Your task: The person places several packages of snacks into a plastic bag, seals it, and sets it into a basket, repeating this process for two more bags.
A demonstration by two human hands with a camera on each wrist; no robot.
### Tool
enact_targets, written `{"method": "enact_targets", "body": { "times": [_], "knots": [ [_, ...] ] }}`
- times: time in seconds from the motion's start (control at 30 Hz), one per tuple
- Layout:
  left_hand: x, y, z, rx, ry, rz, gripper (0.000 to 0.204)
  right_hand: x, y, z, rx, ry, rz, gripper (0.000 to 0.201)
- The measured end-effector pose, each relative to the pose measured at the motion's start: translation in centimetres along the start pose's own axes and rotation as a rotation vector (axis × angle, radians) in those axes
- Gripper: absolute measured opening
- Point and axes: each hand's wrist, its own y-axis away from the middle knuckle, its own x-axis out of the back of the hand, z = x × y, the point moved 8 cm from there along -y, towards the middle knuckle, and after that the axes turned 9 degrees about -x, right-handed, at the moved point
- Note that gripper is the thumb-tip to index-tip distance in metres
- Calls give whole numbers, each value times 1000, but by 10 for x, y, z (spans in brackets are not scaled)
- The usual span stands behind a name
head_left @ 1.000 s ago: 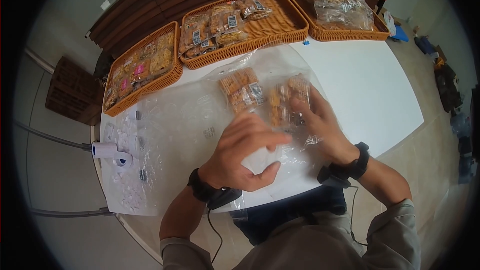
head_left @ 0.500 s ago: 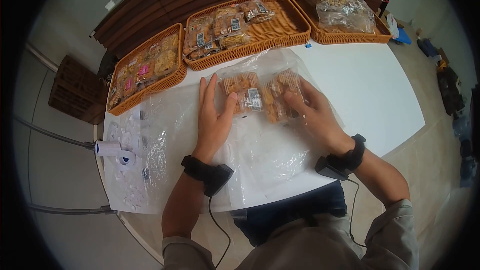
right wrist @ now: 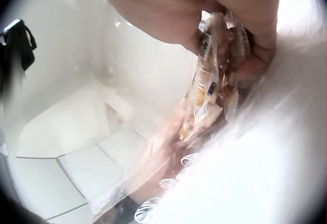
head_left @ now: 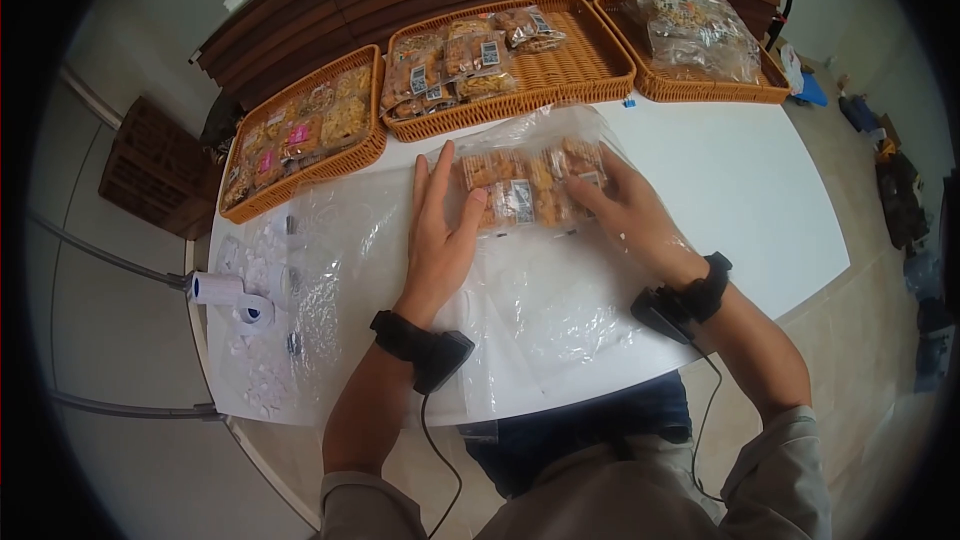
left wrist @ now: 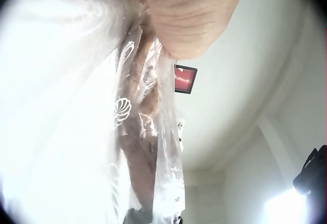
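Half a second ago we saw the two packets standing apart with a gap between them, the right packet (head_left: 557, 170) turned askew; now it is straighter and drawn in just beside the left packet (head_left: 499, 170), so the pair lies almost as one row. Both lie on the far half of the white table (head_left: 745, 180), nearer its far edge than its near one, under the clear plastic bag (head_left: 365, 285) that spreads toward the left edge. Our left hand (head_left: 440, 240), which a second ago was curled well short of them, is spread wide along the left packet's outer side, fingers straight and thumb at its near left corner. Our right hand (head_left: 642, 225) appears to be inside the bag and pinches the right packet, thumb on top and fingers behind its outer edge. We judge that the packets are being lined up within the bag and that this closing of the gap nearly settles the row. Whether the two packets actually touch, we cannot tell.
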Motion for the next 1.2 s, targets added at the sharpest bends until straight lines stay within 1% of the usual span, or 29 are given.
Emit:
{"method": "enact_targets", "body": {
  "times": [0.03, 0.13, 0.23, 0.33, 0.43, 0.53, 0.63, 0.73, 0.83, 0.93, 1.03, 1.13, 1.2],
  "knots": [
    [0, 0, 0, -8, -4, -2, 61, 0, 2, 2, -20, -28, -10, 64],
    [-1, 0, -2, -18, -7, -7, 59, -1, 13, -9, 111, 157, 27, 76],
    [-1, 0, -1, -38, -4, -4, 56, -1, 27, -28, 282, 421, 115, 82],
    [-2, 0, -3, -55, -18, -9, 54, -7, 32, -34, 556, 631, 185, 84],
    [-2, 1, -4, -53, -29, -1, 53, -9, 34, -32, 541, 583, 156, 84],
    [-1, 1, -5, -48, -26, -2, 54, -15, 48, -40, 586, 732, 172, 87],
    [-2, 1, -6, -45, -30, 2, 53, -15, 47, -37, 494, 772, 85, 87],
    [-1, 1, -4, -80, -52, -1, 54, -11, 42, -38, 513, 907, 97, 83],
    [-1, 2, -3, -68, -45, 4, 54, -11, 40, -46, 496, 909, 126, 79],
    [-1, 1, -6, -73, -49, 19, 55, -10, 38, -45, 482, 867, 102, 77],
    [0, 1, -6, -49, -31, 17, 56, -13, 42, -45, 522, 939, 116, 78],
    [0, 1, -6, -60, -34, 19, 57, -12, 41, -48, 497, 994, 120, 76],
    [0, 1, -4, -65, -33, 17, 57, -11, 37, -48, 501, 1001, 138, 65]
  ]
}}
